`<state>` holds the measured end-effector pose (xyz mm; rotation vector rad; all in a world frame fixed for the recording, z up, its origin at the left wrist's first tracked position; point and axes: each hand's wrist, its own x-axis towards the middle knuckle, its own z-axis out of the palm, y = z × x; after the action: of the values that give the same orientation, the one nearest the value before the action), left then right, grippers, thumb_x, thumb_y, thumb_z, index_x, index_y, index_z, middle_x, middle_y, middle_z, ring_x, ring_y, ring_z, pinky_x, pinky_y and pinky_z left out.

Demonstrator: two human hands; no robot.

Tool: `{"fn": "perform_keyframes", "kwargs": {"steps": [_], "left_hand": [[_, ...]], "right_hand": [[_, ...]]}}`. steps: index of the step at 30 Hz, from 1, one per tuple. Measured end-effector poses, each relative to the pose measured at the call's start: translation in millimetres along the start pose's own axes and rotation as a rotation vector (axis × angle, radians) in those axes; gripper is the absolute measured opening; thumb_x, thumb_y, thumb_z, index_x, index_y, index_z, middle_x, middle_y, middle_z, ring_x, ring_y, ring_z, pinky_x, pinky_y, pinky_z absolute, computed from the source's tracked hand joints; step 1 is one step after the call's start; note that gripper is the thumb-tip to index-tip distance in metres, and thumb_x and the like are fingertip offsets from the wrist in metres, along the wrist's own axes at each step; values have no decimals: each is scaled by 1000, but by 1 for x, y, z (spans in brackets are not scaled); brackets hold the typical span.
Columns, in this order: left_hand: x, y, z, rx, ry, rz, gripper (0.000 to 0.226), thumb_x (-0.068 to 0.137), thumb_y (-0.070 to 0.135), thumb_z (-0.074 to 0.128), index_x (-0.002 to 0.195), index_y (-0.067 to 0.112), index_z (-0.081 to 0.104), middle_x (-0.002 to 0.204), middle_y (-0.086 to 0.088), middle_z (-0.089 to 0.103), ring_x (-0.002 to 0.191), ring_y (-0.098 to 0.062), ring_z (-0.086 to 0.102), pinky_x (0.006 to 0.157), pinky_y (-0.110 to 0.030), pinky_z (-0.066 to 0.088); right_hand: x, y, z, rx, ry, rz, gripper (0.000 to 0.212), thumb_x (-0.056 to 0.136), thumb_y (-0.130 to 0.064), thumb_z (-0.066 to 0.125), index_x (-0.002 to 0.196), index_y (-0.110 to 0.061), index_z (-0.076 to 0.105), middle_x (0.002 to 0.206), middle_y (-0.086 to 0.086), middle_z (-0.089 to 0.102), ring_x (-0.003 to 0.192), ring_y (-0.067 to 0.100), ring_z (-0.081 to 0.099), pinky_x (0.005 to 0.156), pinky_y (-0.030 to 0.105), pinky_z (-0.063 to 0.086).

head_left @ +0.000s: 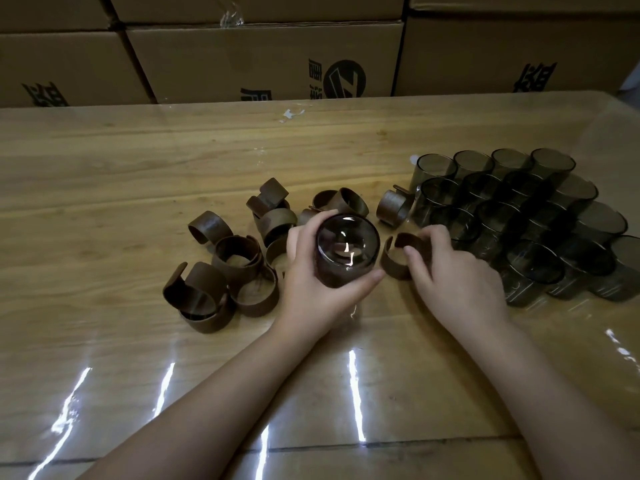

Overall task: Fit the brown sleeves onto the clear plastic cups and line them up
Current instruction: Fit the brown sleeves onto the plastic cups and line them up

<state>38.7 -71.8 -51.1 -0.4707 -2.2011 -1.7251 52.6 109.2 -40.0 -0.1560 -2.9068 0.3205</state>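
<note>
- Left hand (pixel 313 292) grips a smooth clear cup (pixel 343 251) with a brown sleeve on it.
- Right hand (pixel 457 282) pinches a curled brown sleeve (pixel 398 258) on the glossy wood-grain bench (pixel 138 168).

Cups and sleeves on the desk
Held cup (pixel 343 249) tilted; open brown sleeve (pixel 403 256) beside it; sleeves (pixel 221 268) heaped left, cups (pixel 526 223) rowed right.
</note>
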Motion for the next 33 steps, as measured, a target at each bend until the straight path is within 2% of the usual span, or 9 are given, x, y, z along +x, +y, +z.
{"fn": "perform_keyframes", "kwargs": {"steps": [5, 12, 15, 18, 22, 26, 28, 31, 33], "left_hand": [[1, -1, 1, -101, -96, -21, 79, 67, 5, 85, 123, 38, 41, 127, 5, 36, 121, -2, 51, 100, -22, 46], [3, -4, 0, -88, -97, -65, 78, 67, 16, 78, 127, 45, 38, 136, 4, 41, 128, -16, 48, 109, -43, 41], [4, -5, 1, -192, -128, -106, 83, 69, 8, 77, 127, 53, 39, 143, -9, 37, 118, -22, 60, 101, -37, 48], [5, -8, 0, -261, -107, -128, 83, 70, -1, 73, 130, 46, 40, 145, -14, 34, 125, -24, 54, 102, -41, 47], [4, -7, -4, -400, -139, -147, 75, 67, 11, 68, 131, 38, 40, 147, -18, 29, 126, -31, 51, 98, -53, 49], [3, -8, -6, -374, -169, -138, 75, 69, 42, 73, 135, 39, 37, 149, -15, 27, 131, -31, 46, 101, -56, 45], [4, -8, -4, -265, -184, -88, 79, 70, 68, 67, 136, 39, 33, 150, -12, 23, 137, -26, 38, 105, -48, 44], [4, -7, 0, -117, -199, 46, 81, 75, 73, 57, 138, 30, 30, 149, -17, 17, 133, 12, 29, 98, -11, 40], [3, -8, 1, -84, -205, 70, 83, 73, 75, 57, 138, 31, 29, 150, -17, 16, 132, 17, 25, 102, -14, 39]], "right_hand": [[0, -3, 2, 24, -33, 19, 55, 95, -47, 36, 143, -26, 20, 61, -11, 45, 55, 14, 52, 51, 30, 47], [-4, -13, 2, 77, -79, 27, 16, 90, -25, 50, 105, -19, 49, 80, 3, 59, 74, 28, 60, 61, 37, 50], [-4, -10, 5, 363, 67, 19, 23, 85, -6, 53, 106, -14, 52, 99, 3, 57, 85, 20, 55, 69, 34, 47], [-7, -16, 3, 710, 171, -53, 45, 75, 17, 51, 106, -15, 55, 108, -1, 47, 90, 1, 46, 76, 9, 40], [-11, -26, -1, 1192, 153, 12, 35, 91, 3, 53, 100, -30, 51, 95, -11, 58, 59, 10, 58, 51, 19, 48], [-14, -30, 2, 1256, 85, 19, 31, 95, 0, 48, 112, -27, 50, 83, -30, 61, 49, 10, 56, 35, 20, 43], [-15, -31, 4, 1255, 74, 19, 28, 98, -3, 43, 116, -24, 48, 78, -27, 61, 47, 9, 54, 33, 21, 41], [-17, -34, 9, 1228, 81, -22, 27, 99, -4, 43, 117, -23, 48, 78, -24, 63, 53, 2, 58, 40, 18, 44], [-19, -34, 13, 1177, 81, -81, 28, 98, -2, 45, 118, -22, 48, 88, -32, 63, 75, -6, 63, 60, 12, 49]]}}
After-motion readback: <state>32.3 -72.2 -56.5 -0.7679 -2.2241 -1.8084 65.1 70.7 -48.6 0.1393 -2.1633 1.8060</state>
